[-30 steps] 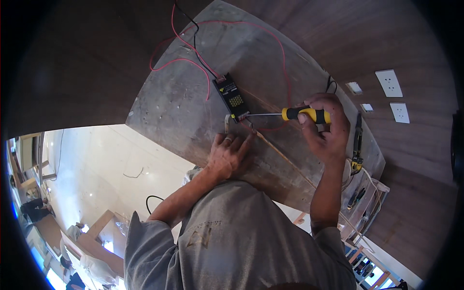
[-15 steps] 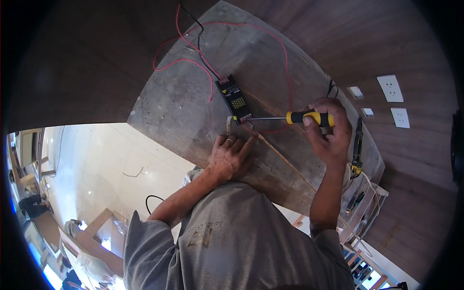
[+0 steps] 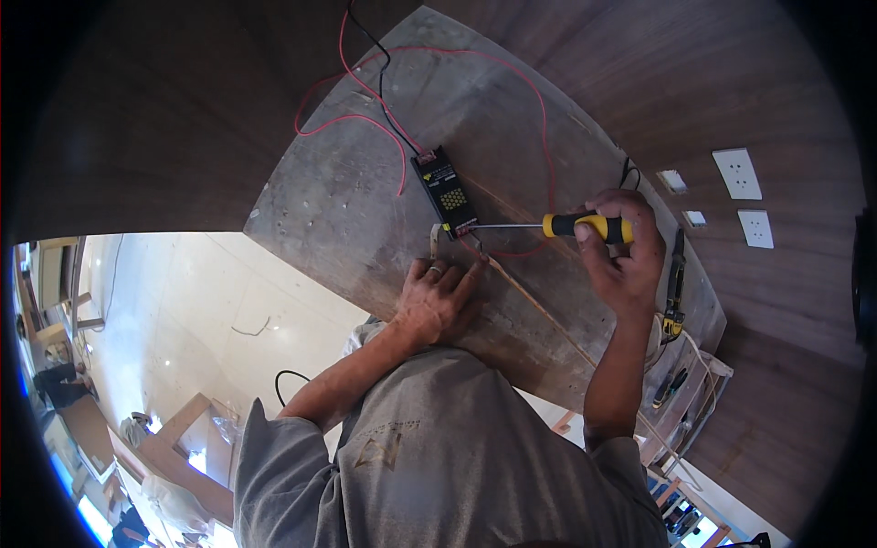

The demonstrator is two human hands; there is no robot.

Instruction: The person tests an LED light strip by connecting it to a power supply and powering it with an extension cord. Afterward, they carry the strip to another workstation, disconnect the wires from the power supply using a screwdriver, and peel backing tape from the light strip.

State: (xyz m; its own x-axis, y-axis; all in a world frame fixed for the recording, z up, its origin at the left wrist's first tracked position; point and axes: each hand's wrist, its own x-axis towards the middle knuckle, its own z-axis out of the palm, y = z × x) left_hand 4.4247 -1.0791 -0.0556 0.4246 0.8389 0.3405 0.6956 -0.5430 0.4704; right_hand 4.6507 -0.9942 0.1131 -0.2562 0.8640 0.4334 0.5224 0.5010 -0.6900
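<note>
My right hand (image 3: 621, 251) grips a yellow-and-black screwdriver (image 3: 589, 228); its shaft reaches the terminals (image 3: 466, 228) at the near end of a black power-supply unit (image 3: 443, 187). My left hand (image 3: 434, 301) lies just below the unit, fingers bent and together by a short pale strip (image 3: 435, 239) and thin wire ends (image 3: 478, 247); what exactly its fingertips hold is too small to tell. Red wire (image 3: 545, 137) and black cable (image 3: 385, 82) loop over the stained grey board (image 3: 320, 192) from the unit's far end and around it.
Dark wood panels (image 3: 137, 137) surround the board, with white sockets (image 3: 735, 173) on the right. A black-and-yellow tool (image 3: 674, 301) and pliers (image 3: 669, 388) lie at right. Below left are a pale floor (image 3: 183, 310), wooden frames (image 3: 183, 429) and a person (image 3: 59, 388) in dark clothing.
The unit, board and both hands appear slightly lower and further right in the view. The screwdriver stays at the terminals, with no clear change in either hand's grip.
</note>
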